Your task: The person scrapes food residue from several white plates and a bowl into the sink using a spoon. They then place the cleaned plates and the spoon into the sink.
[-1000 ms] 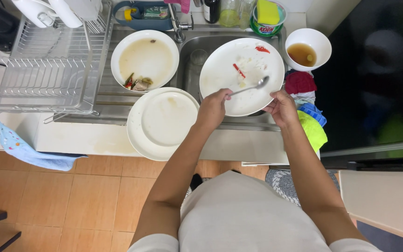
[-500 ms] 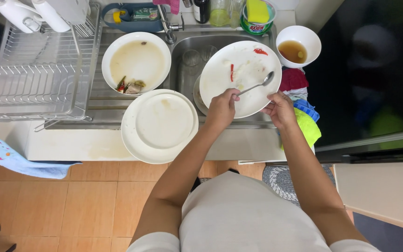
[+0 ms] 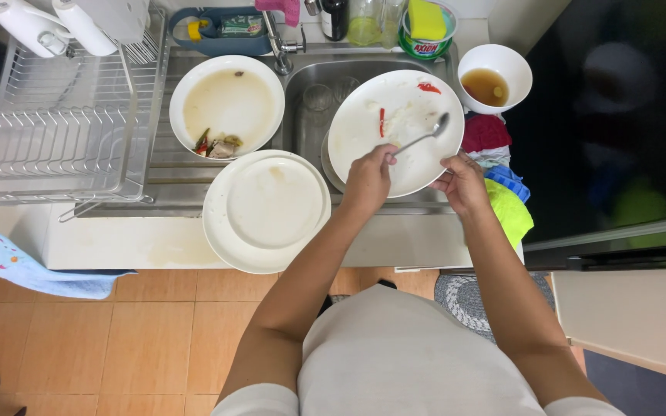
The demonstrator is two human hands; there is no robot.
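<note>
Hands: left (image 3: pixel 368 179) grips spoon (image 3: pixel 423 136), right (image 3: pixel 464 182) holds plate (image 3: pixel 395 131).

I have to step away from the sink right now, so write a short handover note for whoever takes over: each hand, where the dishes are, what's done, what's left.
Left hand: holds a spoon, its bowl resting on the white plate.
Right hand: grips that plate's near rim, holding it over the sink.
Done: the plate is mostly scraped; red scraps remain near its far edge.
Left: a plate with food scraps on the drainboard, an empty plate on the counter edge, a bowl of brown liquid to the right. The dish rack holds no plates.
</note>
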